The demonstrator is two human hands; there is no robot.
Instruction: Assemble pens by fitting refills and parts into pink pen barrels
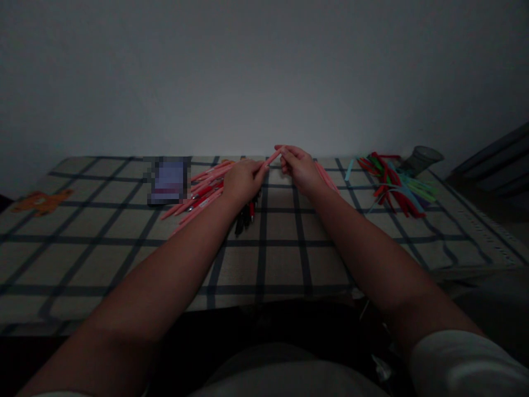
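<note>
A slim pink pen-like stick (273, 157) slants up to the right between my two hands. My left hand (243, 179) is closed on its lower end, and the fingers of my right hand (301, 170) pinch its upper end. Under and beside my left hand lies a pile of pink and red pens (202, 193). Several black pens (244, 219) poke out below that hand, partly hidden by it. Just behind my right wrist, more pink sticks (326, 176) rest on the table, partly covered by the arm.
A checked cloth (281, 259) covers the table. Left of the pens lies a blurred-out phone-like device (167, 181), with an orange flat figure (43, 202) farther left. Colourful strips (392, 184) lie in a heap at right, next to a tilted clear cup (422, 159). A wall stands behind.
</note>
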